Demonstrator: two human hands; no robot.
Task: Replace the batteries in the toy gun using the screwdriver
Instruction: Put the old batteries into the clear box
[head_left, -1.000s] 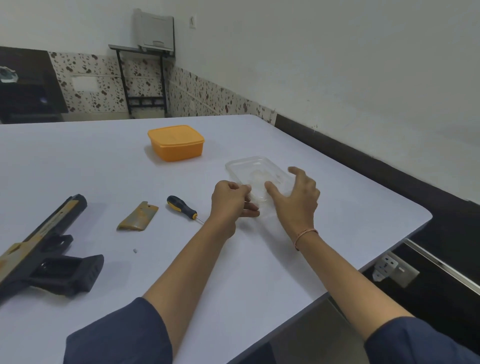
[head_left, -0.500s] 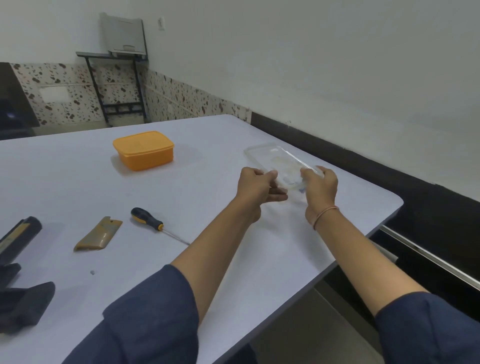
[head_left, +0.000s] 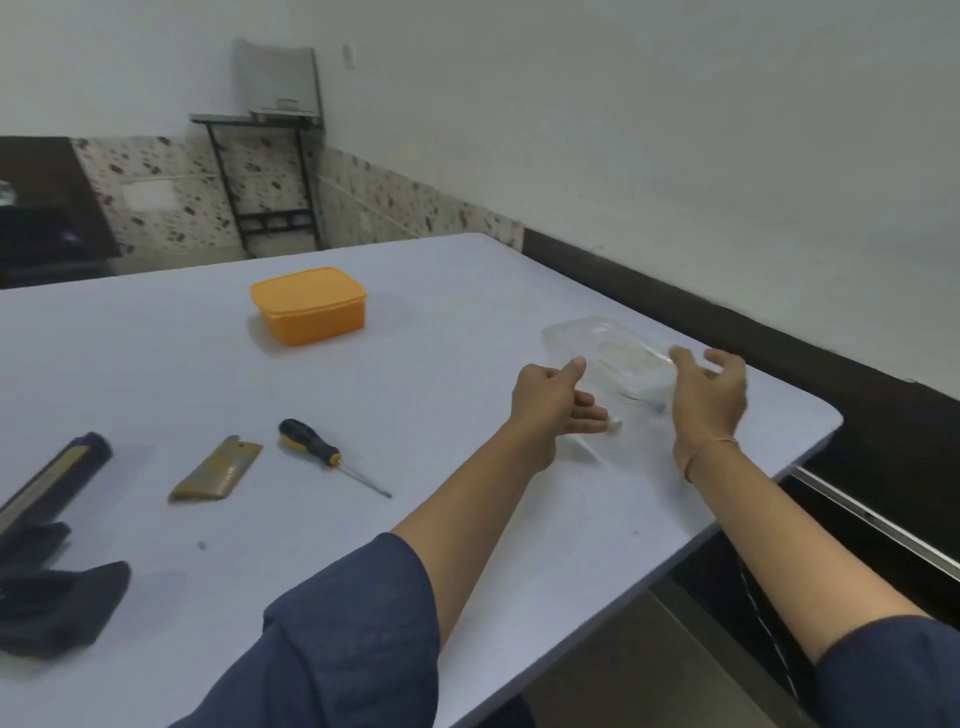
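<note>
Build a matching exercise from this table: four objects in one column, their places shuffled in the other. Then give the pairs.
Things
1. orange lidded plastic box
2. screwdriver with black-and-yellow handle
3. clear plastic container
4. black toy gun

Places
A. between the left hand and right hand
B. cut off by the view's left edge
C. alone at the far side of the white table
D. flat beside the tan cover plate, on its right

Pairs: 1-C, 2-D, 3-A, 4-B
</note>
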